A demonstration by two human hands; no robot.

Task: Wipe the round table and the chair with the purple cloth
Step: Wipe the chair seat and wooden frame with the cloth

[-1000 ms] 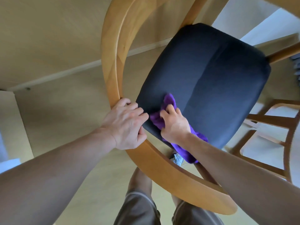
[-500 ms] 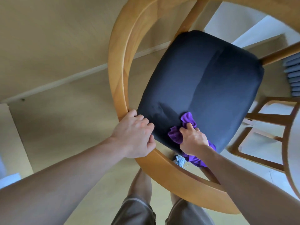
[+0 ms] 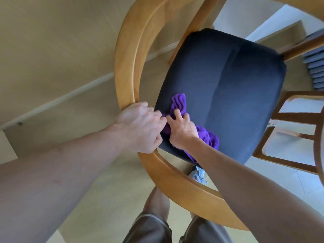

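I am wiping the chair [image 3: 228, 95] now, working on its dark padded seat. My right hand [image 3: 182, 130] is curling its fingers [image 3: 177, 114] round the bunched purple cloth [image 3: 206, 135] and pressing it down on the near corner of the seat; part of the cloth is sticking out just beyond my fingertips, and the rest is trailing back under my wrist toward the seat's near edge. My left hand [image 3: 142, 127] is gripping the curved wooden back rail [image 3: 128, 71], fingers wrapped over it, steadying the chair. The knuckles of that hand are sitting right beside my right fingers, close to touching.

I judge this to be the chair step, with the seat only partly covered: the wide stretch of cushion beyond my fingers, and off to their right, looks yet to be rubbed. The next move calls for pushing the cloth away from my fingers' present spot across that far part, keeping it flat under the palm so it does not bunch further, then taking it along the wooden rail. Whether the round table is done already, I cannot tell from here.
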